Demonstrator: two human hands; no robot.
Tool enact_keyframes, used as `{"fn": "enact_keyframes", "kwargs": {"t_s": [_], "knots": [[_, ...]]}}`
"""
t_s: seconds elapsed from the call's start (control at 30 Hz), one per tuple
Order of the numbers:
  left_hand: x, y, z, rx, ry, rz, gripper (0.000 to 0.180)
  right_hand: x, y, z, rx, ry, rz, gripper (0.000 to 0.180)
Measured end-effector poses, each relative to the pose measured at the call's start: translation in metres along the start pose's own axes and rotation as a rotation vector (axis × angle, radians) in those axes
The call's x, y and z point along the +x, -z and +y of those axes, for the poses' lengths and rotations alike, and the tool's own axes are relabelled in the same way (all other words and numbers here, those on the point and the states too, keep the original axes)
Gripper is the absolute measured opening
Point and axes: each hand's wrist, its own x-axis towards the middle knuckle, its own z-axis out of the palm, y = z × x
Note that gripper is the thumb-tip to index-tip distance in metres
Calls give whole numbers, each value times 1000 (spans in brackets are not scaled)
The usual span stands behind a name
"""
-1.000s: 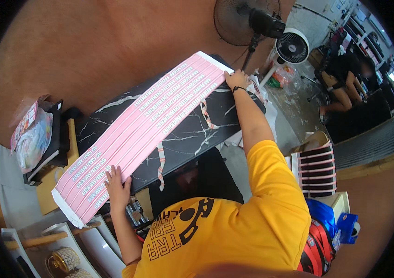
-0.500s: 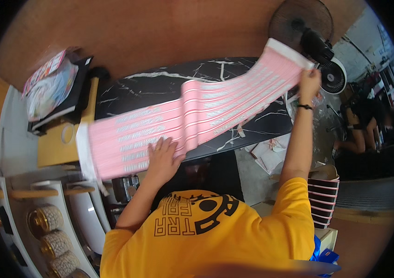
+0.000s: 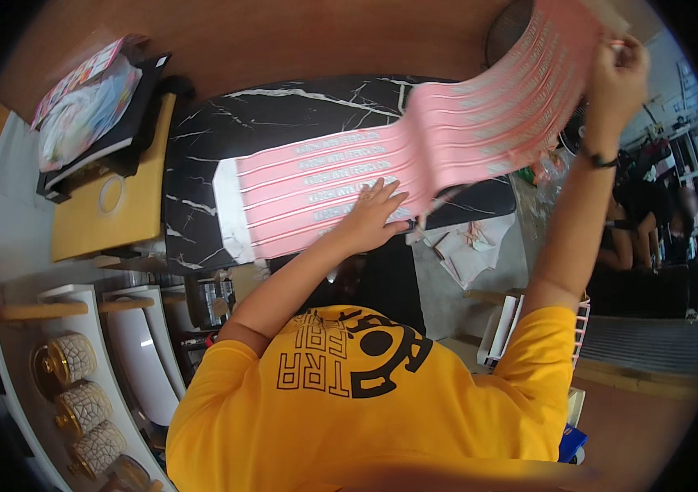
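On the black marble table (image 3: 201,148), the left hand (image 3: 369,217) presses flat, fingers spread, on the pink strip sheet (image 3: 316,193) near the table's front edge. The right hand (image 3: 615,78) pinches the sheet's far end, lifted clear above the table's right edge.

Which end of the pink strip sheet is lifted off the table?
The far right end, pinched by the right hand; the left hand presses the pink strip sheet flat.

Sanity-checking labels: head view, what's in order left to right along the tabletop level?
Black tray with bagged items → tape roll → white end of the pink sheet → left hand → right hand.
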Motion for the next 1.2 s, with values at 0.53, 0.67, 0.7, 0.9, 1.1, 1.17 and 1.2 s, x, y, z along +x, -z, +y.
{"fn": "enact_keyframes", "kwargs": {"t_s": [0.53, 0.67, 0.7, 0.9, 1.1, 1.17, 1.2], "knots": [[-164, 125, -79, -877, 958, 824, 56, -364, 47, -268, 806, -61, -1210, 31], [-152, 115, -75, -641, 713, 772, 70, -375, 49, -259, 1033, -101, -1353, 45], [-148, 116, -69, -637, 667, 784, 73, -370, 50, -255, 1103, -142, -1419, 49], [-115, 138, -7, -728, 446, 850, 82, -321, 69, -230, 961, -67, -1263, 71], [-60, 112, 17, -398, 165, 770, 65, -287, 46, -165, 1044, -1020, -592, 43], [-33, 88, 9, -30, 4, 606, 63, -283, 28, -126, 1135, -1079, -460, 43], [-21, 71, 8, 99, 140, 455, 64, -287, 21, -109, 1202, -1164, -412, 43]]}}
